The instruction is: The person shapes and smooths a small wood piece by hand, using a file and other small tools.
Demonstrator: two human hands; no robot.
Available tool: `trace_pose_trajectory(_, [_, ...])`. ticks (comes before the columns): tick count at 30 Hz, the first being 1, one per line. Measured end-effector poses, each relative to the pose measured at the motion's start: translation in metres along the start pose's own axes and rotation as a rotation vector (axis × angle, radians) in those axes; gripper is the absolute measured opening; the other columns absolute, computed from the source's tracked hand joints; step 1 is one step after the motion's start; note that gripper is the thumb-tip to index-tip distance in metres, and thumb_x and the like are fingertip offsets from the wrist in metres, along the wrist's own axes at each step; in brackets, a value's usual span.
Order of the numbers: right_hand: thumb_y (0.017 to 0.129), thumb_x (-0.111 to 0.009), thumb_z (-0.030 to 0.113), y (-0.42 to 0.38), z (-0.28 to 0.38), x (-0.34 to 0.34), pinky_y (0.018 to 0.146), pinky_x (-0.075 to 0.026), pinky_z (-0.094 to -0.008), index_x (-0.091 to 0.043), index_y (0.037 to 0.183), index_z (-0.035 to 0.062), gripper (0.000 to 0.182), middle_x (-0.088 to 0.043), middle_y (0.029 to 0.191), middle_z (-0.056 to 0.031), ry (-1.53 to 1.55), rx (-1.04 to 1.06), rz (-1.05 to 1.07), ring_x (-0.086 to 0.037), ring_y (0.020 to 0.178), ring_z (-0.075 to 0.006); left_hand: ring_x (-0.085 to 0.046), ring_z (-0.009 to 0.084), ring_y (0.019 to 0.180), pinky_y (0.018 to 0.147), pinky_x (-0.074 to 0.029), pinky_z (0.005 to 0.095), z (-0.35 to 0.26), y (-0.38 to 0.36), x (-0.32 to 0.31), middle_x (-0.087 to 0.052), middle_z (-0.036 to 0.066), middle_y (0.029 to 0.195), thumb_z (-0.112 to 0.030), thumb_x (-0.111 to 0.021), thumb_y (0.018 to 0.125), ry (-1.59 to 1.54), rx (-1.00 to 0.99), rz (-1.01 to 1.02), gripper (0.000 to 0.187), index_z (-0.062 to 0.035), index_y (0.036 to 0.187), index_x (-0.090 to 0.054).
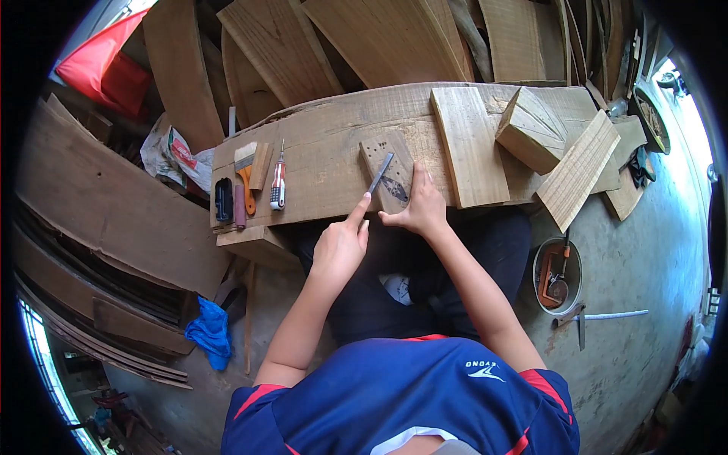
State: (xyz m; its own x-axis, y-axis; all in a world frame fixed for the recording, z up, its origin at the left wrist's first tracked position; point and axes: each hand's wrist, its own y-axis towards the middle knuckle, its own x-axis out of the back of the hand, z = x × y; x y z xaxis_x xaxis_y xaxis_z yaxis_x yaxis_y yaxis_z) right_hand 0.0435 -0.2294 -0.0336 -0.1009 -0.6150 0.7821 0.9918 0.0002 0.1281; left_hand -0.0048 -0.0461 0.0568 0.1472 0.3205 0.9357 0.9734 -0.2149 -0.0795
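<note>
A small wooden block (394,152) with a dark carved mark lies on the wooden bench (326,182). My left hand (341,246) is closed around the handle of a metal chisel (381,173), its index finger stretched along the tool toward the blade. The blade rests over the block's face. My right hand (423,205) lies at the block's right and lower edge, thumb and fingers spread around that corner, holding the block against the bench.
Left on the bench are a brush (246,182), a screwdriver (278,182), a black object (224,200) and a maroon piece (240,206). To the right are a board (472,148), a thick block (531,130) and a slanted plank (580,171). A bucket (556,277) stands on the floor.
</note>
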Motion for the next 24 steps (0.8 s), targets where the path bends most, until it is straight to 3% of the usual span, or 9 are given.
trace_pose_trajectory(6, [0.046,-0.087,0.060,0.000,0.000,0.000,0.101,-0.048,-0.0454,-0.025,0.145,-0.0093,0.136,-0.046,0.139,-0.0334,-0.003,-0.004,-0.001,-0.052,0.126,-0.0442,-0.067,0.0440,0.074,0.069,-0.054,0.0541,-0.008,0.053,-0.005,-0.067,0.024,0.077,-0.023,-0.059,0.094,0.009,-0.023,-0.017,0.053,-0.0256,0.145,-0.044])
trace_pose_trajectory(12, [0.046,-0.087,0.060,0.000,0.000,-0.001,0.100,-0.049,-0.0455,-0.025,0.146,-0.0091,0.136,-0.047,0.138,-0.0331,-0.029,-0.002,-0.011,-0.052,0.125,-0.0440,-0.066,0.0435,0.070,0.066,-0.054,0.0529,-0.003,0.024,0.002,-0.067,0.023,0.073,-0.024,-0.058,0.095,0.023,-0.016,-0.017,0.053,-0.0242,0.146,-0.043])
trace_pose_trajectory(15, [0.044,-0.089,0.057,0.000,0.000,-0.001,0.104,-0.047,-0.0465,-0.024,0.146,-0.0071,0.137,-0.045,0.139,-0.0363,0.051,-0.013,-0.001,-0.049,0.127,-0.0503,-0.065,0.0455,0.072,0.068,-0.052,0.0557,0.003,0.002,0.002,-0.065,0.026,0.075,-0.021,-0.058,0.095,-0.015,0.013,-0.005,0.055,-0.0252,0.147,-0.041])
trace_pose_trajectory(16, [0.044,-0.089,0.057,0.000,-0.001,-0.002,0.104,-0.047,-0.0464,-0.024,0.146,-0.0073,0.137,-0.045,0.139,-0.0364,0.060,0.001,-0.013,-0.049,0.127,-0.0504,-0.066,0.0427,0.067,0.063,-0.054,0.0517,0.004,0.001,0.002,-0.066,0.023,0.070,-0.023,-0.059,0.095,0.024,-0.005,-0.023,0.055,-0.0227,0.147,-0.042])
trace_pose_trajectory(24, [0.045,-0.088,0.058,0.000,0.000,-0.001,0.105,-0.046,-0.0461,-0.026,0.145,-0.0091,0.135,-0.044,0.140,-0.0368,0.040,0.006,-0.009,-0.048,0.128,-0.0509,-0.066,0.0436,0.068,0.065,-0.054,0.0531,-0.003,0.043,-0.001,-0.066,0.023,0.070,-0.024,-0.058,0.096,0.023,-0.027,-0.041,0.055,-0.0244,0.148,-0.042])
